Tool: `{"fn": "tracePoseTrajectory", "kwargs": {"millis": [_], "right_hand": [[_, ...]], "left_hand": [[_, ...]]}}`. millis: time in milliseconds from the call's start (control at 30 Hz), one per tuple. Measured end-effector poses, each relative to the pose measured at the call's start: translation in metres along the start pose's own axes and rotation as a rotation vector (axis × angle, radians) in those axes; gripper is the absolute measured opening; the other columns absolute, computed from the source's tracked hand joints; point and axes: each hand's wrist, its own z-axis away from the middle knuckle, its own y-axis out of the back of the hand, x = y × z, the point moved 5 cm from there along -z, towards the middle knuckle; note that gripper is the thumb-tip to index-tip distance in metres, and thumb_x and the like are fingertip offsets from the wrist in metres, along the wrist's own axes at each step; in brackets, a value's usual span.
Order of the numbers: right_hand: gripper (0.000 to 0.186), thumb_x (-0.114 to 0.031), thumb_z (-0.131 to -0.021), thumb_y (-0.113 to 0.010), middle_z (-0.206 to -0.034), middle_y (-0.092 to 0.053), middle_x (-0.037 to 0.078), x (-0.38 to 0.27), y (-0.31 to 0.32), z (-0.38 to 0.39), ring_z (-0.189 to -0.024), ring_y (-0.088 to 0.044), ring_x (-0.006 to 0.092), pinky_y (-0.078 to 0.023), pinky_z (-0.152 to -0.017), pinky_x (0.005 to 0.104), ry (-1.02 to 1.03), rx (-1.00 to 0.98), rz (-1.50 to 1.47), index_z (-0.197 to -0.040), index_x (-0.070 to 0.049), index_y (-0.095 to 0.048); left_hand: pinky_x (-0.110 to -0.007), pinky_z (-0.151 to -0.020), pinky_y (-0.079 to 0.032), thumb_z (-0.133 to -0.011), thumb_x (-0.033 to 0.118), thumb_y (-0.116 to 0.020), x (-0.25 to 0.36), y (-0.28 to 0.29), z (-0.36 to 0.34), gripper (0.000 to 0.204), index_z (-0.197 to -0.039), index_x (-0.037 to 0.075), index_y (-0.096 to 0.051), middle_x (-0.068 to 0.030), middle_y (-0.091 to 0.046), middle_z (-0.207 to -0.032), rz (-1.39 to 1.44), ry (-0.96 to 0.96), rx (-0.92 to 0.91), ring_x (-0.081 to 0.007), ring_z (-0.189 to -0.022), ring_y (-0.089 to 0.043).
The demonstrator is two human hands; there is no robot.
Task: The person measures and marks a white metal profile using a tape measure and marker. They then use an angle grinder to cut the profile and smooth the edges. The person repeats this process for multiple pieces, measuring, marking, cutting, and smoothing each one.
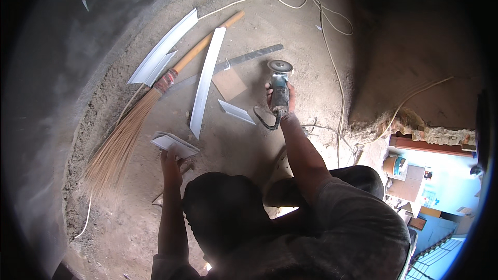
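Observation:
My right hand (pixel 291 97) is closed round the body of an angle grinder (pixel 280 91), held above the dusty floor with its round disc pointing away from me. The grinder's dark cord loops down beside my wrist. In my left hand (pixel 171 159) is a short piece of white trim (pixel 176 142), gripped at its near edge by fingers and thumb. Between the hands, a small slanted offcut of white trim (pixel 236 111) lies on the floor. A longer white trim strip (pixel 208 80) rests farther off, its far end across a broom handle.
A straw broom (pixel 129 135) lies at the left, with more white trim (pixel 165 52) beyond it. A dark flat bar (pixel 259 53) and a square brown board (pixel 229 83) are near the middle. A pale cable (pixel 332 57) winds across the far floor. Broken wall edging (pixel 415 122) stands at the right.

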Motion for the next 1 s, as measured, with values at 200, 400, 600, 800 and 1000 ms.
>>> {"fn": "tracePoseTrajectory", "kwargs": {"millis": [200,400,600,800,1000], "right_hand": [[0.078,-0.058,-0.102,-0.065,-0.137,-0.065,0.029,-0.013,0.033,-0.024,-0.102,-0.074,0.0305,-0.068,-0.087,0.0433,-0.049,-0.045,-0.126,-0.154,-0.004,-0.048],[0.078,-0.058,-0.097,-0.075,-0.117,-0.073,0.022,-0.012,0.048,-0.001,-0.096,-0.075,0.0293,-0.065,-0.079,0.0419,-0.202,0.302,0.342,-0.139,0.006,-0.059],[0.079,-0.058,-0.086,-0.081,-0.117,-0.073,0.028,-0.018,0.021,0.032,-0.108,-0.074,0.0387,-0.058,-0.092,0.0452,0.062,0.869,1.639,-0.131,0.005,-0.067],[0.081,-0.060,-0.086,-0.079,-0.130,-0.069,0.033,-0.017,0.020,0.050,-0.123,-0.069,0.0456,-0.052,-0.107,0.0506,0.240,1.051,1.835,-0.130,0.007,-0.069],[0.090,-0.062,-0.088,-0.080,-0.126,-0.074,0.030,-0.047,0.025,0.062,-0.121,-0.072,0.0424,-0.054,-0.107,0.0467,0.335,0.989,1.863,-0.143,0.008,-0.064]], "left_hand": [[-0.051,-0.101,-0.059,-0.101,0.024,-0.062,0.020,-0.007,0.007,0.053,-0.149,0.004,-0.053,-0.0160,-0.067,-0.127,0.369,-0.074,-0.130,-0.0325,-0.117,-0.068],[-0.053,-0.100,-0.058,-0.098,0.019,-0.055,0.038,-0.033,-0.005,0.052,-0.148,0.005,-0.050,-0.0181,-0.066,-0.127,0.325,-0.177,-0.171,-0.0348,-0.119,-0.067],[-0.045,-0.084,-0.057,-0.108,0.037,-0.053,0.043,-0.058,-0.037,0.042,-0.140,0.009,-0.055,-0.0127,-0.064,-0.114,0.570,-0.047,-0.298,-0.0269,-0.098,-0.065],[-0.032,-0.063,-0.050,-0.105,0.079,-0.048,0.073,-0.095,-0.028,0.082,-0.146,0.008,-0.056,-0.0049,-0.062,-0.101,0.431,-0.115,-0.372,-0.0170,-0.087,-0.061],[-0.031,-0.065,-0.051,-0.106,0.080,-0.044,0.073,-0.126,-0.009,0.095,-0.162,0.004,-0.044,-0.0036,-0.058,-0.096,0.518,0.070,-0.455,-0.0170,-0.083,-0.058]]}}
